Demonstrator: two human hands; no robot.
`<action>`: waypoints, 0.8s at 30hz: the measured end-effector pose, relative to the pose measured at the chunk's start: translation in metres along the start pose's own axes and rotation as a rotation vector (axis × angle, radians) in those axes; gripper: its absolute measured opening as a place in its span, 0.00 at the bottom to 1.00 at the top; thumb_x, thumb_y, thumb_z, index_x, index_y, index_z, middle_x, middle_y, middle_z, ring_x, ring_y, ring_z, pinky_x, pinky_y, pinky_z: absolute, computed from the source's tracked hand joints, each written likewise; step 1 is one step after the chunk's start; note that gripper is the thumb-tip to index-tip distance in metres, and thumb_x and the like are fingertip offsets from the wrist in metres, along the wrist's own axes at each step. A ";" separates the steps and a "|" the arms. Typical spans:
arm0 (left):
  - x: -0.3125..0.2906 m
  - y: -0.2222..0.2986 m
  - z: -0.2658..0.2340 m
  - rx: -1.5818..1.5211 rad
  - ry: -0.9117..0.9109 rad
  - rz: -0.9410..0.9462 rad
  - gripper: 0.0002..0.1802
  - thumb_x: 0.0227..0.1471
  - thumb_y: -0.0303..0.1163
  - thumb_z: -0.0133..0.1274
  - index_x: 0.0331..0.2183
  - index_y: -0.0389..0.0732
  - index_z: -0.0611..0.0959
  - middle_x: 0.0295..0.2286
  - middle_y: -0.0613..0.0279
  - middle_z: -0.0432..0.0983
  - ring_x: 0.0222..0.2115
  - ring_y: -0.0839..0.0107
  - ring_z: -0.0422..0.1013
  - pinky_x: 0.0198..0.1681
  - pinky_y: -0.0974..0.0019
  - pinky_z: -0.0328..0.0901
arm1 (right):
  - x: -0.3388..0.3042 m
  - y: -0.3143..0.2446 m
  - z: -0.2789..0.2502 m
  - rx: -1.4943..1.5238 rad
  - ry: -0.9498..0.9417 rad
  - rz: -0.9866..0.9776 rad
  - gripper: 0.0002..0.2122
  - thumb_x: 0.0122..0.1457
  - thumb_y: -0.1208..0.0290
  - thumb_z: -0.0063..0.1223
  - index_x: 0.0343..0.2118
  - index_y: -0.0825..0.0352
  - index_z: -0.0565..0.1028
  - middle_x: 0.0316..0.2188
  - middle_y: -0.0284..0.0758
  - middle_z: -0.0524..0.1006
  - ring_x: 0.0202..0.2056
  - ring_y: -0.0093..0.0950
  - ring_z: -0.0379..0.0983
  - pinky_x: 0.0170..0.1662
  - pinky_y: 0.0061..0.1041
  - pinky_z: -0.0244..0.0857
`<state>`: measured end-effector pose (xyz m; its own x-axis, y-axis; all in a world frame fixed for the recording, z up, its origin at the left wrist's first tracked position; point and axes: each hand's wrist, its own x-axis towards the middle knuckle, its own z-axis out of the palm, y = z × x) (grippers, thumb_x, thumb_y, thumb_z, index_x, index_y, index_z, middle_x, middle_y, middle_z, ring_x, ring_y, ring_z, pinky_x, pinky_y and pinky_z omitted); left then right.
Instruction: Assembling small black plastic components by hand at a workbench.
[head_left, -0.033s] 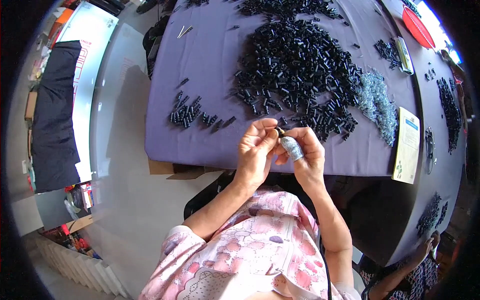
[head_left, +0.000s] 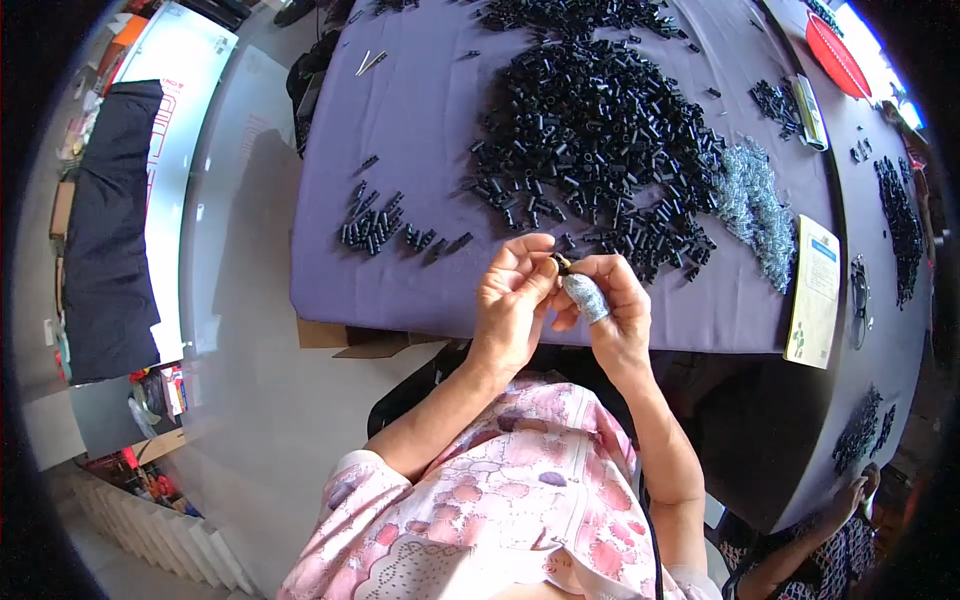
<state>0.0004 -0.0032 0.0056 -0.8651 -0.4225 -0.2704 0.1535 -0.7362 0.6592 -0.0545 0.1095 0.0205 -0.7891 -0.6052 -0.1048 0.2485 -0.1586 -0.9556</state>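
Note:
My left hand [head_left: 512,300] and my right hand [head_left: 618,310] meet at the front edge of a purple-covered table [head_left: 400,290]. Between their pinched fingertips is a small black tube-shaped piece [head_left: 559,262], mostly hidden by the fingers. A silvery-grey wrap [head_left: 585,297] covers what looks like my right thumb. Just beyond my hands spreads a big heap of short black tubular pieces [head_left: 600,130]. To its right lies a pile of small shiny silvery pieces [head_left: 750,205], too small to name. A smaller group of black pieces [head_left: 370,228] lies left of my hands.
A pale yellow booklet [head_left: 813,290] lies at the table's right edge, beside a pair of glasses [head_left: 859,290]. Farther back are a red basket [head_left: 838,55] and two thin sticks [head_left: 370,63]. A co-worker's hands [head_left: 858,492] show at lower right. Black cloth [head_left: 112,230] hangs at left.

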 end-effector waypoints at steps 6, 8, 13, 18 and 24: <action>0.000 0.004 0.002 0.012 0.001 -0.014 0.15 0.53 0.20 0.50 0.43 0.39 0.71 0.29 0.64 0.73 0.26 0.78 0.69 0.30 0.76 0.65 | 0.002 0.009 -0.016 -0.152 -0.045 -0.111 0.20 0.46 0.76 0.64 0.42 0.67 0.68 0.26 0.26 0.69 0.27 0.16 0.64 0.31 0.14 0.60; -0.001 0.006 -0.002 0.036 -0.065 -0.038 0.18 0.52 0.20 0.51 0.45 0.39 0.69 0.29 0.64 0.74 0.26 0.79 0.69 0.31 0.76 0.65 | 0.007 0.004 -0.020 -0.246 -0.086 -0.164 0.22 0.44 0.75 0.65 0.43 0.67 0.69 0.27 0.27 0.69 0.27 0.16 0.63 0.30 0.15 0.59; -0.006 0.008 0.003 0.096 -0.101 -0.047 0.20 0.52 0.21 0.52 0.47 0.39 0.67 0.29 0.64 0.74 0.27 0.80 0.68 0.32 0.77 0.65 | 0.015 -0.003 -0.025 -0.327 -0.191 -0.239 0.23 0.40 0.72 0.68 0.42 0.66 0.74 0.34 0.26 0.68 0.30 0.16 0.60 0.34 0.15 0.57; -0.010 0.010 0.006 0.122 -0.129 -0.086 0.21 0.52 0.20 0.51 0.47 0.39 0.66 0.30 0.62 0.74 0.29 0.81 0.68 0.34 0.77 0.65 | 0.011 -0.007 -0.024 -0.335 -0.210 -0.240 0.18 0.41 0.74 0.66 0.39 0.64 0.76 0.37 0.28 0.70 0.31 0.17 0.63 0.33 0.16 0.57; -0.009 0.009 0.005 0.089 -0.140 -0.116 0.21 0.52 0.19 0.51 0.47 0.39 0.66 0.32 0.60 0.73 0.31 0.80 0.69 0.36 0.78 0.66 | 0.010 -0.015 -0.024 -0.436 -0.192 -0.278 0.15 0.42 0.76 0.64 0.36 0.65 0.76 0.36 0.31 0.73 0.31 0.19 0.67 0.33 0.17 0.60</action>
<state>0.0073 -0.0033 0.0175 -0.9333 -0.2558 -0.2519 0.0119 -0.7233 0.6904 -0.0793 0.1248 0.0270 -0.6653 -0.7244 0.1806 -0.2424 -0.0192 -0.9700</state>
